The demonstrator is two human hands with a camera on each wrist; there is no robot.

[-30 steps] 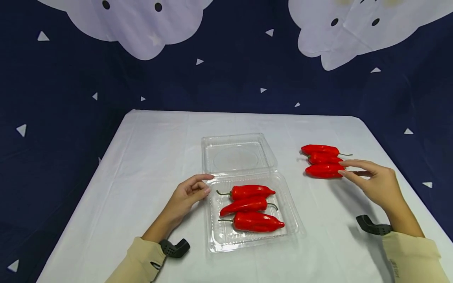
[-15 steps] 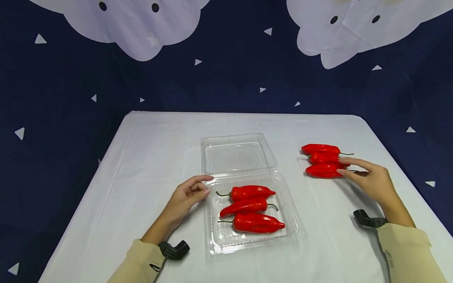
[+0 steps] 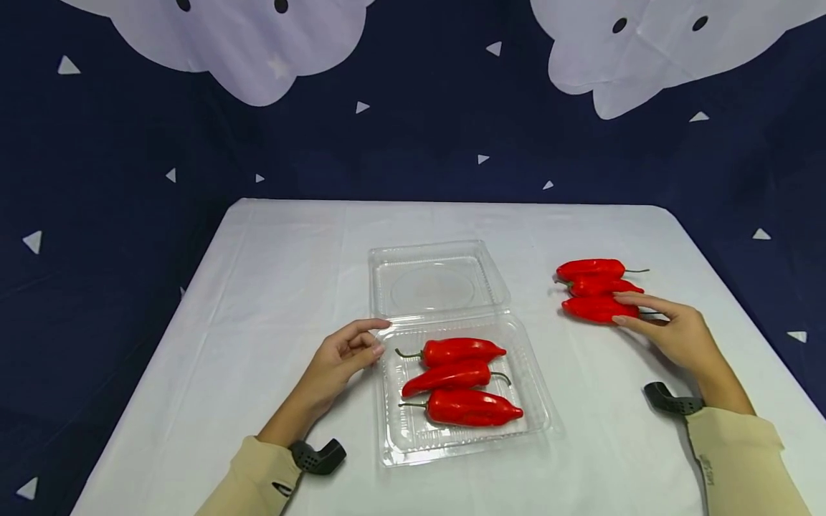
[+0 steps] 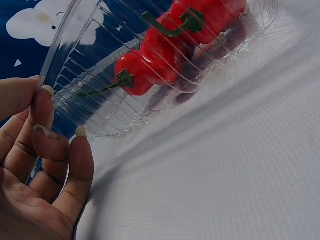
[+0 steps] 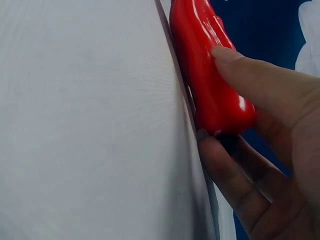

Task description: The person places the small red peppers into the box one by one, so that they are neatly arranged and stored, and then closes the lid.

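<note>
My left hand [image 3: 342,355] pinches the left rim of a clear plastic clamshell container [image 3: 400,441], thumb and a finger meeting at its edge in the left wrist view. Three red peppers with green stems lie in the base: a far one [image 3: 461,351], a middle one [image 3: 448,378] and a near one [image 3: 474,408]. At the right, my right hand [image 3: 674,333] holds the nearest red pepper [image 3: 590,309] of another three by its stem end. The thumb presses on its side [image 5: 202,65] in the right wrist view; the index fingertip is hidden behind it.
Beyond the held pepper lie a second red pepper [image 3: 600,287] and a third [image 3: 590,269], close together. The container's lid [image 3: 432,287] lies open toward the back of the white-covered table [image 3: 290,272]. A dark blue cloth [image 3: 419,158] with clouds hangs behind.
The right thumb and fingers have shifted left along the nearest pepper and come closer round it. The left hand stays at the container's rim, and the peppers in the container lie as before.
</note>
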